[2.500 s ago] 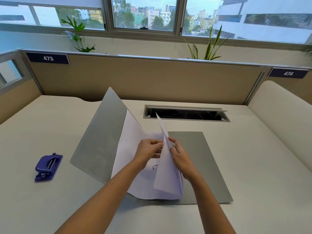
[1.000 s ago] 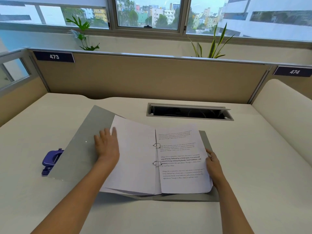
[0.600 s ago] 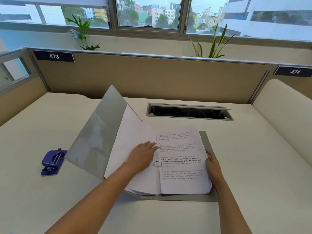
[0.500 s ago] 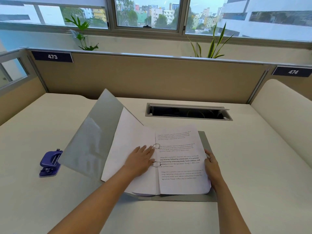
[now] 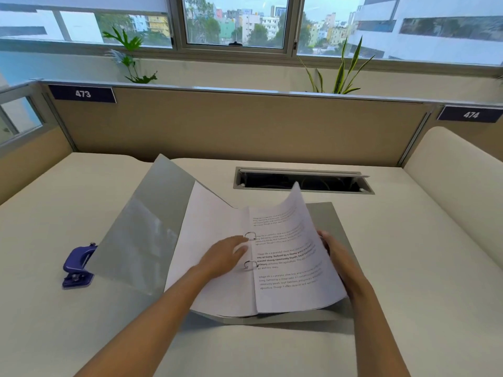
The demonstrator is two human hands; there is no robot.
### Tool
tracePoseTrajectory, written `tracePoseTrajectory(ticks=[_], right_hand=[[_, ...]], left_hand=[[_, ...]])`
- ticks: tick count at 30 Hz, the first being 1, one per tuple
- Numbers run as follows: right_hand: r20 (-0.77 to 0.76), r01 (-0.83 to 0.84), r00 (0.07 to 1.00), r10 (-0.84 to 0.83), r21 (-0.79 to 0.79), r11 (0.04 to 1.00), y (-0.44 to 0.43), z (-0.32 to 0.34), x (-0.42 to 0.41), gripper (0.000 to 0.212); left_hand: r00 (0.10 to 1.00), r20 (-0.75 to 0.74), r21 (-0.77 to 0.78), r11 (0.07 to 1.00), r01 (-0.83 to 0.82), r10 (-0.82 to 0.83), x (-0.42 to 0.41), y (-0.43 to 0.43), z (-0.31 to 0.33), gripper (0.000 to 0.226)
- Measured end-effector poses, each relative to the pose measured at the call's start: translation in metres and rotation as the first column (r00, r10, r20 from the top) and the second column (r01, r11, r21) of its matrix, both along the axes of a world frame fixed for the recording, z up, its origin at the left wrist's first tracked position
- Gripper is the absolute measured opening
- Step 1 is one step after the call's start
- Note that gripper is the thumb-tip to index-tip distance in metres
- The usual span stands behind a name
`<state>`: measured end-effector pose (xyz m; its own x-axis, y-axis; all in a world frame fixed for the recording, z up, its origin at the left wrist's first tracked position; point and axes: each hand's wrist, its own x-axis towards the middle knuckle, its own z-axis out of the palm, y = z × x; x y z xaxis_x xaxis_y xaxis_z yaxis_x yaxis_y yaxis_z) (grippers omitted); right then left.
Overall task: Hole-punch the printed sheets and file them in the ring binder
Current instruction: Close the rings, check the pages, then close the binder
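Observation:
A grey ring binder (image 5: 141,235) lies open on the desk, its left cover tilted up. Printed sheets (image 5: 288,268) sit on its two metal rings (image 5: 250,250). My right hand (image 5: 337,257) grips the right edge of the printed sheets and lifts them, so they curve upward. My left hand (image 5: 223,258) rests flat on the blank left pages (image 5: 209,227), fingertips beside the rings. A blue hole punch (image 5: 77,266) stands on the desk left of the binder, partly behind the raised cover.
A cable slot (image 5: 302,180) is cut into the beige desk (image 5: 408,254) behind the binder. A tan partition (image 5: 245,123) with labels 473 and 474 closes the back. A curved divider (image 5: 457,170) rises on the right.
My right hand has lifted the right edge of the printed sheets, which lay flat half a second ago. My left hand stays by the rings; the left cover remains raised.

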<state>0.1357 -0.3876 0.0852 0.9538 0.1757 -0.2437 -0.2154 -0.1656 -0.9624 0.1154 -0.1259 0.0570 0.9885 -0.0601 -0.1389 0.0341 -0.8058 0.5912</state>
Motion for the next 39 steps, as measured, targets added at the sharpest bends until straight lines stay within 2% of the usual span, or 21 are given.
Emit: tracePoseTrajectory(ticks=[1,4,6,8,16,22,25,28,31,32,36,39], right_hand=[[0.009,-0.058,0.998,0.058,-0.006,0.998,0.007,0.003,0.002,0.038],[0.060,-0.156,0.985,0.162,-0.094,0.983,0.034,0.007,0.004,0.044],[0.087,-0.177,0.977,0.194,-0.168,0.970,0.053,0.004,0.003,0.041],[0.089,-0.198,0.971,0.222,-0.218,0.956,0.070,0.005,-0.001,0.042],[0.080,-0.202,0.971,0.223,-0.216,0.955,0.102,0.007,-0.005,0.061],[0.121,-0.153,0.973,0.197,-0.301,0.941,0.102,0.024,-0.001,0.058],[0.127,-0.197,0.964,0.232,-0.242,0.950,0.101,0.042,-0.002,0.050],[0.069,-0.272,0.956,0.285,-0.160,0.949,0.103,0.060,-0.003,0.072],[0.055,-0.298,0.949,0.312,-0.178,0.938,0.105,0.066,-0.001,0.093],[0.051,-0.297,0.949,0.311,-0.180,0.938,0.105,0.067,0.000,0.090],[0.020,-0.291,0.956,0.294,-0.094,0.952,0.101,0.067,0.000,0.052],[-0.022,-0.282,0.959,0.282,-0.002,0.959,0.097,0.065,0.000,0.047]], left_hand=[[0.999,-0.013,-0.127,0.990,-0.054,0.052,0.001,-0.003,0.006,0.041],[0.988,-0.097,-0.347,0.927,-0.146,0.119,0.005,-0.008,0.020,0.043],[0.977,-0.178,-0.524,0.829,-0.195,0.118,0.005,-0.014,0.028,0.044],[0.970,-0.222,-0.629,0.746,-0.217,0.095,0.006,-0.020,0.033,0.041],[0.972,-0.224,-0.790,0.571,-0.226,0.075,0.004,-0.026,0.048,0.016],[0.959,-0.278,-0.860,0.432,-0.272,0.052,0.006,-0.028,0.059,0.040],[0.955,-0.294,-0.885,0.365,-0.289,0.042,0.006,-0.030,0.065,0.047],[0.956,-0.291,-0.879,0.385,-0.281,0.033,0.006,-0.032,0.069,0.047],[0.958,-0.286,-0.877,0.394,-0.275,0.030,0.006,-0.033,0.071,0.044],[0.958,-0.287,-0.877,0.394,-0.275,0.030,0.006,-0.033,0.072,0.042],[0.955,-0.294,-0.878,0.384,-0.286,0.038,0.007,-0.032,0.074,0.032],[0.950,-0.310,-0.876,0.378,-0.299,0.034,0.007,-0.031,0.073,0.039]])
